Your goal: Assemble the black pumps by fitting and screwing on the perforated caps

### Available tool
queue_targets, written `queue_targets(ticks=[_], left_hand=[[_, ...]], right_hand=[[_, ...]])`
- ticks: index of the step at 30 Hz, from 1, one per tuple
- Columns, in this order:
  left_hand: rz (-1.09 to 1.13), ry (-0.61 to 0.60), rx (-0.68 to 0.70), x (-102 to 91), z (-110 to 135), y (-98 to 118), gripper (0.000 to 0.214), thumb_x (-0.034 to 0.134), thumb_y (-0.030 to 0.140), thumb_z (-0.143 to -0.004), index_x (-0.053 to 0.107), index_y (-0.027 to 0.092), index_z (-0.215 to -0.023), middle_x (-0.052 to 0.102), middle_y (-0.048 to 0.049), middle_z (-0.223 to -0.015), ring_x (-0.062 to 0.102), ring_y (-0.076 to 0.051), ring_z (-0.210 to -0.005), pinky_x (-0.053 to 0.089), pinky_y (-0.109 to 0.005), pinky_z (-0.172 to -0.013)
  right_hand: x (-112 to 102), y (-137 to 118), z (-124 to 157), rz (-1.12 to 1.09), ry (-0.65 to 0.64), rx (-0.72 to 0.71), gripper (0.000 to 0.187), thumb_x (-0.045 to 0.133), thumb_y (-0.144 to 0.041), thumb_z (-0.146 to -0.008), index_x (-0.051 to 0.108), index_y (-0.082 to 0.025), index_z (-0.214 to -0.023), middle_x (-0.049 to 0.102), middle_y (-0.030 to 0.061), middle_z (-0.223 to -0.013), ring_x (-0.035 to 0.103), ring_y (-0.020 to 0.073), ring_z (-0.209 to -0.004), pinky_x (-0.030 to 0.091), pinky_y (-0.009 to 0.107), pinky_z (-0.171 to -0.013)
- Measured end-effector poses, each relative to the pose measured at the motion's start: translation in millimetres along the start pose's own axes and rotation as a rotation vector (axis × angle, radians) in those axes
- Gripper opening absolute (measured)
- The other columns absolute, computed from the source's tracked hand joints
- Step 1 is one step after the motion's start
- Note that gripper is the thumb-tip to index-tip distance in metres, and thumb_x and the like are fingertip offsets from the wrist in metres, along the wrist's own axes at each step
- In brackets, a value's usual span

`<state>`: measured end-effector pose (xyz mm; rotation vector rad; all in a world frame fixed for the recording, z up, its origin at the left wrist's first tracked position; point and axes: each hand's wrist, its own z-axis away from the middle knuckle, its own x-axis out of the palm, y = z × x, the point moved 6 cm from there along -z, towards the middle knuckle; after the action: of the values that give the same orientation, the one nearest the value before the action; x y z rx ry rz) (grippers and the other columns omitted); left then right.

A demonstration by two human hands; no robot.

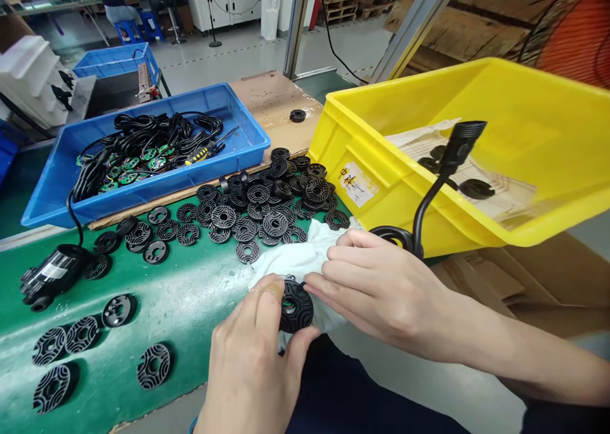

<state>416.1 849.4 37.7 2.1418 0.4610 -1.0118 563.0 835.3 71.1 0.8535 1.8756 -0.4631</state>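
My left hand (260,332) is closed around a black round housing (301,310) with a grooved face. Through its centre hole a bit of green circuit board shows. My right hand (376,281) pinches at the rim of this housing, where a short black cable end meets it. Behind the right wrist a black cable (424,211) loops up to a ribbed plug (462,145), which stands over the edge of the yellow bin. A white cloth (295,253) lies beneath and behind both hands.
Many grooved black rings (274,223) are heaped on the green mat (200,307). A blue tray (257,143) holds cables, circuit boards and a screwdriver. The yellow bin (381,199) stands at the right. A black cylindrical device (60,272) lies at the left.
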Motion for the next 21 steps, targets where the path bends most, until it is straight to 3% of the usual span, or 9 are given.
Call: queue_targets(ticks=[8, 14, 21], left_hand=[[0.082, -0.010, -0.069, 3.3, 1.8, 0.8, 0.037, 0.069, 0.027, -0.090, 0.055, 0.019, -0.123, 0.075, -0.0124, -0.110, 0.075, -0.031, -0.102, 0.068, -0.046, -0.077], [0.107, -0.003, -0.070, 7.1, -1.6, 4.4, 0.029, 0.063, 0.019, -0.091, 0.054, 0.018, -0.118, 0.072, -0.0114, -0.106, 0.073, -0.030, -0.097, 0.066, -0.046, -0.076], [0.240, 0.100, -0.117, 15.4, 3.5, 1.6, 0.033, 0.067, 0.017, -0.091, 0.052, 0.019, -0.120, 0.068, -0.0107, -0.109, 0.067, -0.026, -0.104, 0.061, -0.045, -0.090]], right_hand=[[-9.2, -21.2, -2.6, 0.125, 0.027, -0.067, 0.038, 0.041, -0.005, -0.098, 0.061, -0.018, -0.069, 0.052, 0.0040, -0.068, 0.046, 0.0196, -0.069, 0.040, 0.038, -0.067], [-5.3, -38.8, -1.4, 0.268, 0.072, -0.148, 0.036, 0.038, -0.003, -0.094, 0.073, -0.013, -0.087, 0.072, 0.0140, -0.088, 0.058, 0.0242, -0.081, 0.049, 0.042, -0.078], [0.0, -43.9, 5.9, 0.282, 0.143, -0.053, 0.031, 0.042, -0.005, -0.097, 0.072, -0.004, -0.095, 0.071, 0.0139, -0.080, 0.058, 0.0240, -0.074, 0.048, 0.042, -0.071]])
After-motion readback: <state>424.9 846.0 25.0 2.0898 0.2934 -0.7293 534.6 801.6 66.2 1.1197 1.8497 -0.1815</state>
